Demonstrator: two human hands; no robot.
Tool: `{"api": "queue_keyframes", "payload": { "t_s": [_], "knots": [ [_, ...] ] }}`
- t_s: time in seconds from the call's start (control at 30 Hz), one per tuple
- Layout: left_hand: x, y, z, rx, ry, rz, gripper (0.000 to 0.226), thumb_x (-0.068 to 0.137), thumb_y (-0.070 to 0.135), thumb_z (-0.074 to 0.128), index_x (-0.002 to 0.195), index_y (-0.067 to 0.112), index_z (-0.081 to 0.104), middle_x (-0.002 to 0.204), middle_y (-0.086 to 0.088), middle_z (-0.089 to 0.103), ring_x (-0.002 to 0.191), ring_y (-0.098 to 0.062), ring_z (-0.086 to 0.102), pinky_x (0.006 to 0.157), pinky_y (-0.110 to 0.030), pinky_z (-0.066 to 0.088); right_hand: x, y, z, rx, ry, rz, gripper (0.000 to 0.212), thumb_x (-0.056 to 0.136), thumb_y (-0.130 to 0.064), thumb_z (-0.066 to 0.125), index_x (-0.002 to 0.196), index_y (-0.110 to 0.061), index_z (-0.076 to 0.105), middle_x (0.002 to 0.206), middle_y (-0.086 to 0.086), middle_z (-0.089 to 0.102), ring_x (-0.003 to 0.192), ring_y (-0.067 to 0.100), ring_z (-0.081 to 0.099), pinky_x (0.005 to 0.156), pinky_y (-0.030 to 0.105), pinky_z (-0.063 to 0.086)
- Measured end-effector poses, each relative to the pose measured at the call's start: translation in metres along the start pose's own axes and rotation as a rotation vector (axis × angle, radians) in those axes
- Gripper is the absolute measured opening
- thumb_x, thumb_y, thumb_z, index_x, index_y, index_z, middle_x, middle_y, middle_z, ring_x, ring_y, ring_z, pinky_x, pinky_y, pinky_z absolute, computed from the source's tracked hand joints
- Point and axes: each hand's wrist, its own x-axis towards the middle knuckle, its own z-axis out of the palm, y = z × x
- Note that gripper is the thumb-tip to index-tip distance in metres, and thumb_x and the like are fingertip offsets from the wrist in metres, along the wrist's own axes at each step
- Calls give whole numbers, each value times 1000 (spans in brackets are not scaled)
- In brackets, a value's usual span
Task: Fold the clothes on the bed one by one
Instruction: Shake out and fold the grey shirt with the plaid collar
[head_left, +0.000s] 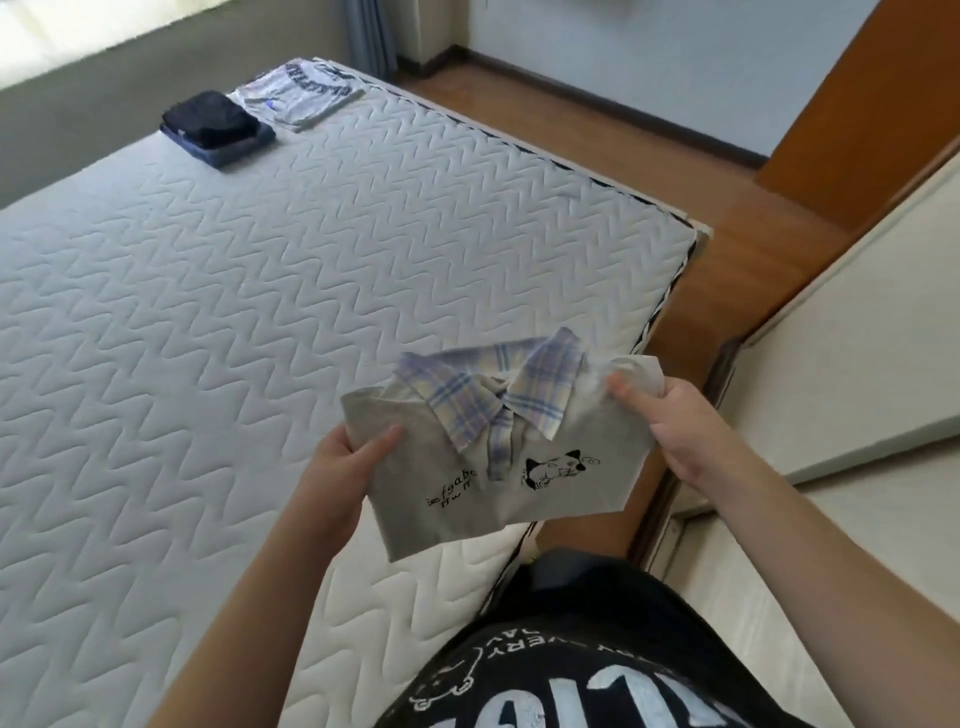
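Grip: left hand (349, 457) and right hand (670, 415) each pinch a side edge of the folded grey shirt (498, 467), thumbs on top | Place: lower centre of frame, above the bed (260, 312) edge | Handling: light, soft, limp, likely sags if released; hold both folded sides | Upper left: two folded piles (260, 111).

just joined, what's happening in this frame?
A person is folding clothes at a bed. Both hands hold a folded grey shirt with a plaid collar above the near corner: left hand grips its left edge, right hand pinches the top right. Two folded piles, a dark one and a light one, sit at the far end.
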Motion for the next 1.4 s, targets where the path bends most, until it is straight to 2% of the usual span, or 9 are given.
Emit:
{"api": "queue_keyframes", "payload": {
  "t_s": [0.2,0.27,0.37,0.53,0.7,0.9,1.13,1.27,1.4],
  "knots": [
    [22,2,53,128,-81,43,17,95,19,62,110,16,70,104,-5,76,96,-21,72,68,-22,57,1,5,-31,-55,170,-125,23,67,-56,77,80,-37,77,83,-8,76,73,8,73,55,13,52],
    [34,4,72,163,-81,48,15,96,20,61,108,21,71,104,-2,76,96,-19,72,71,-25,56,11,6,-44,-111,231,-165,29,68,-61,75,81,-35,77,81,-9,76,72,6,72,53,16,52],
    [55,7,100,211,-67,59,15,97,21,60,107,23,71,104,-1,76,98,-19,72,77,-31,54,37,5,-62,-245,307,-199,48,74,-61,72,84,-14,74,79,5,74,73,19,70,64,36,56],
    [89,17,144,256,-57,59,16,97,23,60,106,26,72,105,0,75,97,-17,72,75,-28,55,82,-8,-96,-290,323,-249,42,77,-52,73,68,-11,67,63,-10,67,59,8,63,53,19,44],
    [124,36,189,281,-17,79,16,96,21,61,102,29,73,103,2,76,95,-14,72,74,-25,53,117,-14,-134,-171,334,-246,43,77,-49,73,89,-8,73,85,1,75,81,15,71,69,29,57],
    [152,45,241,326,7,143,17,95,23,63,95,35,74,98,4,76,91,-13,72,75,-29,54,143,-31,-163,-228,408,-230,52,82,-50,69,78,1,67,74,13,70,70,26,67,62,42,55],
    [195,51,285,330,54,207,17,93,25,64,89,39,74,91,8,75,85,-9,71,72,-28,54,169,-36,-202,-220,542,-218,57,82,-57,65,87,0,68,79,15,71,72,29,67,65,47,55],
    [227,61,304,376,17,247,12,82,39,65,92,39,72,91,10,75,85,-8,70,74,-33,55,193,-43,-222,-212,521,-182,53,82,-57,65,88,-5,69,80,9,72,73,23,68,68,46,56],
    [268,70,327,481,-68,246,18,78,48,63,94,44,69,90,14,74,83,-4,69,78,-37,56,226,-55,-234,-232,563,-151,29,86,-50,66,81,-21,65,76,-10,71,70,6,66,61,33,53]
  ]
}}
